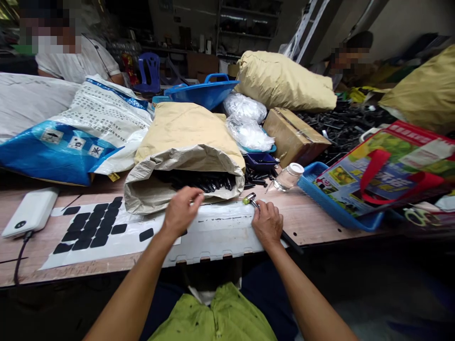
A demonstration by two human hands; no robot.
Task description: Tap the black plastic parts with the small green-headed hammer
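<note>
My right hand [268, 221] is closed around the dark handle of a small hammer [250, 197]. Its silver head has a yellow-green end and points away from me, while the handle's far end sticks out past the table edge. My left hand [184, 210] is in front of the mouth of a tan sack [194, 124], fingers curled in toward the thumb. Whatever the fingers hold, if anything, does not show. Inside the sack lie many black plastic parts [209, 181]. Between my hands a pale board [223, 234] lies along the table edge.
Left of my hands are black rounded patches [90, 227] on a white sheet and a white power bank [31, 212] with a cable. To the right stand a clear jar [288, 177] and a blue tray [316, 189] under a printed bag [387, 170]. Two people are beyond the table.
</note>
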